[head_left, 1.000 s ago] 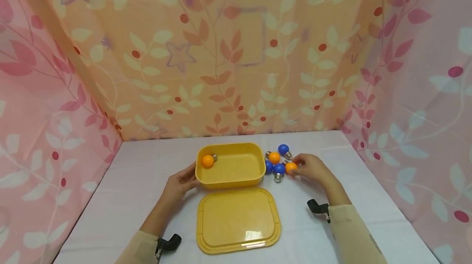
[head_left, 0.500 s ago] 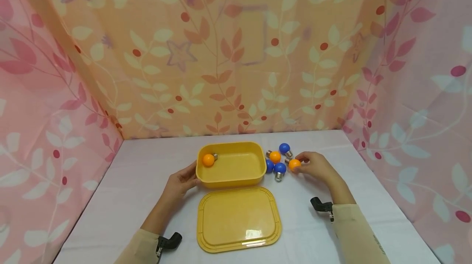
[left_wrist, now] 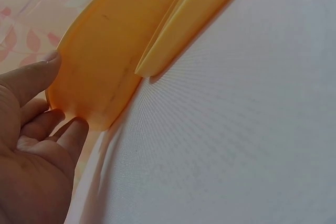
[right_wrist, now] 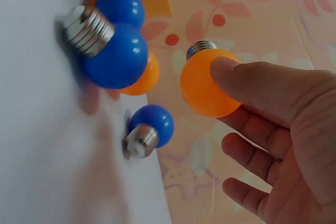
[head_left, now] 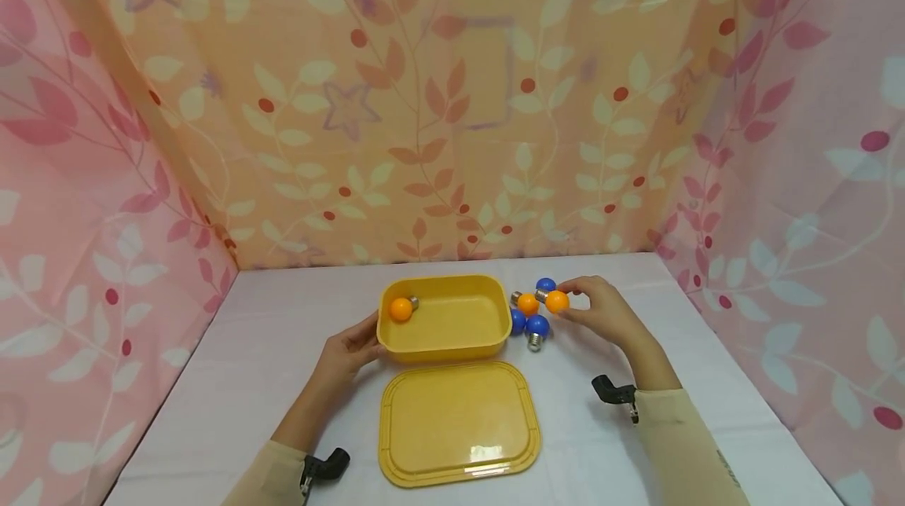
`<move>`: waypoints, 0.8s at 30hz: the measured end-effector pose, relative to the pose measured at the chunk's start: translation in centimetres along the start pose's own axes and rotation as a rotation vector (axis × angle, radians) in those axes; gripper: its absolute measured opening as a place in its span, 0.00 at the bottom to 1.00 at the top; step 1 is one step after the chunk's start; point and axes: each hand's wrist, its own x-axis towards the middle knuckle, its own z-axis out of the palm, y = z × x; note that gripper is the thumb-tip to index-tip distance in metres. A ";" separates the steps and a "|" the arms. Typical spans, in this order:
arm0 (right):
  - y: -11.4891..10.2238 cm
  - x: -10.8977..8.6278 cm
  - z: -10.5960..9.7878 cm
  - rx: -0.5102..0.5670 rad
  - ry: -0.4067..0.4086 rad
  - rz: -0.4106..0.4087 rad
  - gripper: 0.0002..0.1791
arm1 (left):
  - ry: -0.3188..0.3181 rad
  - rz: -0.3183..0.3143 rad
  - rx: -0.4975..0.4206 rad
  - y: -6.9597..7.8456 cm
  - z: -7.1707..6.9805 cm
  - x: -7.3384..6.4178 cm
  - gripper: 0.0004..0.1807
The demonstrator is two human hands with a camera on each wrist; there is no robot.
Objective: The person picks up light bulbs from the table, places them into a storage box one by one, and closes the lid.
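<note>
My right hand (head_left: 606, 316) pinches an orange light bulb (right_wrist: 207, 85) between thumb and fingers, lifted off the table with its screw base pointing away from the palm. Below it lie blue bulbs (right_wrist: 116, 56), one of them small and apart (right_wrist: 157, 121), and another orange bulb (head_left: 527, 304). My left hand (head_left: 344, 353) holds the left end of a yellow plastic box (head_left: 438, 347), its thumb and fingers around the near corner. Inside that box, on the left, an orange bulb (head_left: 401, 309) lies on its side.
A yellow lid (head_left: 459, 423) lies flat in front of the box on the white-covered table (head_left: 233, 380). Patterned curtains (head_left: 424, 137) stand behind and on both sides. A black wrist camera (head_left: 613, 390) sits at the right sleeve, another (head_left: 327, 465) at the left.
My right hand has drawn an orange bulb away from the cluster, then raised it, so that it now overlaps the far blue bulb in the head view. The left hand stays on the box.
</note>
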 end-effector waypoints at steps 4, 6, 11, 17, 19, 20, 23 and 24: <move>-1.8 1.2 -0.4 -0.027 0.004 -0.051 0.23 | 0.010 0.007 -0.006 0.0 0.0 0.1 0.39; -2.7 1.8 -0.6 -0.033 -0.009 -0.074 0.23 | 0.011 0.003 -0.012 0.0 0.0 0.1 0.40; -5.0 3.7 -1.1 -0.044 -0.067 -0.121 0.22 | 0.008 -0.018 -0.004 0.0 0.2 0.1 0.41; -7.9 6.2 -0.8 -0.085 -0.124 -0.207 0.20 | 0.010 -0.013 -0.006 0.0 0.2 0.2 0.40; -8.9 7.0 -0.5 -0.089 -0.150 -0.236 0.20 | 0.011 -0.016 -0.010 0.0 0.2 0.2 0.40; -9.3 7.4 -0.3 -0.100 -0.160 -0.251 0.20 | 0.012 -0.017 -0.010 0.0 0.2 0.2 0.40; -10.4 8.6 0.4 -0.126 -0.202 -0.292 0.21 | 0.017 -0.029 -0.011 -0.1 0.1 0.2 0.41; -10.8 9.0 0.6 -0.129 -0.219 -0.304 0.21 | 0.018 -0.032 -0.016 -0.1 0.2 0.2 0.41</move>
